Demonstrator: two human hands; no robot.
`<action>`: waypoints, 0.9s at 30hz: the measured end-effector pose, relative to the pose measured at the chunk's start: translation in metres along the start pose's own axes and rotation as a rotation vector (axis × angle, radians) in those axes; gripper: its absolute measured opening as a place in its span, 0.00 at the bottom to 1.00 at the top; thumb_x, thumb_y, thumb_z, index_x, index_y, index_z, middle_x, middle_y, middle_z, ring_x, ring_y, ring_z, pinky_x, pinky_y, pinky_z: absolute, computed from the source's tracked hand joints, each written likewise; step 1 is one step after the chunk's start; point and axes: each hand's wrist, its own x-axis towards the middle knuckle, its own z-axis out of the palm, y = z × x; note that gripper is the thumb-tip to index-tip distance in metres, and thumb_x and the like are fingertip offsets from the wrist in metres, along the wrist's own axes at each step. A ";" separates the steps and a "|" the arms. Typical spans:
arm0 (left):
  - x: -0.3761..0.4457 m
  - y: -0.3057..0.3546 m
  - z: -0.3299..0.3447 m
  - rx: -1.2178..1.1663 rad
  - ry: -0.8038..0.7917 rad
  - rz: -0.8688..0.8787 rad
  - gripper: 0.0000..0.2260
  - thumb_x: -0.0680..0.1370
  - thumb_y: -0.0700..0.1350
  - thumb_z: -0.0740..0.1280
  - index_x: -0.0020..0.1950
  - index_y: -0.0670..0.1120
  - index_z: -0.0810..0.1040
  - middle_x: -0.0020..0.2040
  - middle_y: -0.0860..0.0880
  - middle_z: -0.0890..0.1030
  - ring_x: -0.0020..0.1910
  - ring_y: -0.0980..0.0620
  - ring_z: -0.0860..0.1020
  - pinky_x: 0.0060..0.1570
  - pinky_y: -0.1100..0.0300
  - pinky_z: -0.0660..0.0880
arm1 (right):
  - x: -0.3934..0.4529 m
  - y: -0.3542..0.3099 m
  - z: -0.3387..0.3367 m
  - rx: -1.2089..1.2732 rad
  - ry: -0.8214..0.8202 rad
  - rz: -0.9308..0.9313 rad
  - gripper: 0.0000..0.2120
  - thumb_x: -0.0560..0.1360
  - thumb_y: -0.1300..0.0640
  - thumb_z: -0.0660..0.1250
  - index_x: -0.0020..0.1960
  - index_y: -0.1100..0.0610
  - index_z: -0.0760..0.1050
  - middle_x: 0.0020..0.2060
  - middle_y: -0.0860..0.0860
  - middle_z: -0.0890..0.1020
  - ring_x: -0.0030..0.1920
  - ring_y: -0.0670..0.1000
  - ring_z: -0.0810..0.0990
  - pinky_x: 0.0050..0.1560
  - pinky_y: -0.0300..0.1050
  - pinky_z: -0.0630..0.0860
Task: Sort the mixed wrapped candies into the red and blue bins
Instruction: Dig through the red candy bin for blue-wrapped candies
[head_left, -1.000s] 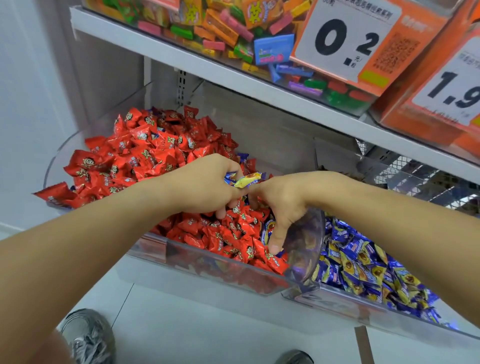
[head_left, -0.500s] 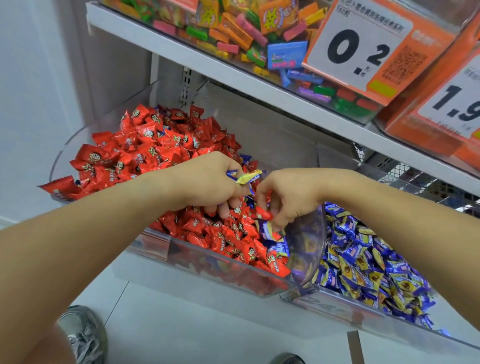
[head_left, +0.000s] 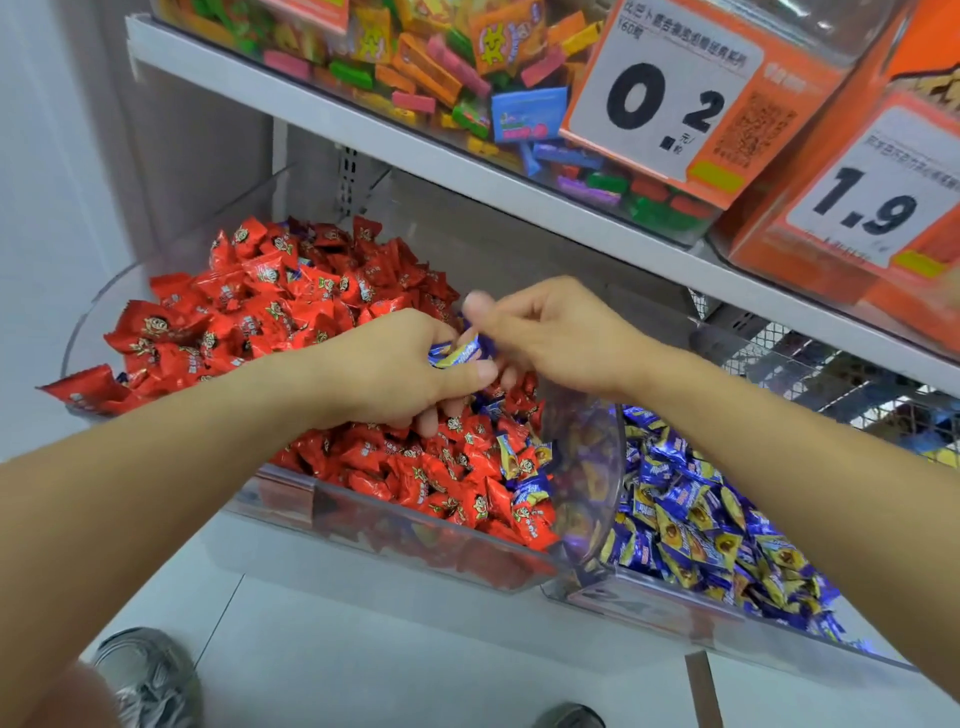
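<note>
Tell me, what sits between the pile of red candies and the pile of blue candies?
In the head view, a curved clear plastic wall parts the red candies from the blue candies.

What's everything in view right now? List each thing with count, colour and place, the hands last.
red candies: many, red wrappers, piled in the left clear bin
blue candies: many, blue and yellow wrappers, in the right clear bin
stray blue candies: a few, blue, among the red at the left bin's right end
held blue candies: count unclear, blue and yellow, in the left hand
gum sticks: many, mixed colours, upper-shelf bin
price tags: two, white on orange, reading 0.2 and 1.9
shoes: two partly seen, grey, on the floor
left hand: grips blue candies over the red pile
right hand: fingers curled, pinching at those candies
</note>
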 end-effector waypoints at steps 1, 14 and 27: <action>0.000 0.000 0.001 0.018 0.003 0.004 0.15 0.80 0.53 0.66 0.43 0.41 0.78 0.27 0.51 0.80 0.25 0.54 0.76 0.26 0.61 0.71 | 0.002 0.003 -0.004 0.026 0.010 0.059 0.20 0.81 0.46 0.63 0.46 0.62 0.81 0.37 0.61 0.83 0.35 0.53 0.80 0.41 0.50 0.81; 0.001 -0.002 0.000 0.104 -0.050 0.008 0.12 0.80 0.51 0.66 0.42 0.45 0.78 0.29 0.52 0.80 0.26 0.54 0.78 0.26 0.63 0.72 | -0.007 0.009 0.012 -0.928 -0.588 0.036 0.22 0.66 0.54 0.80 0.58 0.50 0.78 0.24 0.43 0.79 0.29 0.43 0.80 0.34 0.35 0.75; 0.003 -0.003 0.002 -0.054 0.087 -0.016 0.13 0.80 0.52 0.66 0.48 0.41 0.78 0.43 0.43 0.84 0.32 0.50 0.81 0.27 0.60 0.71 | -0.018 0.002 -0.027 -0.124 -0.023 0.136 0.09 0.70 0.66 0.77 0.49 0.61 0.83 0.34 0.55 0.86 0.35 0.51 0.86 0.41 0.42 0.84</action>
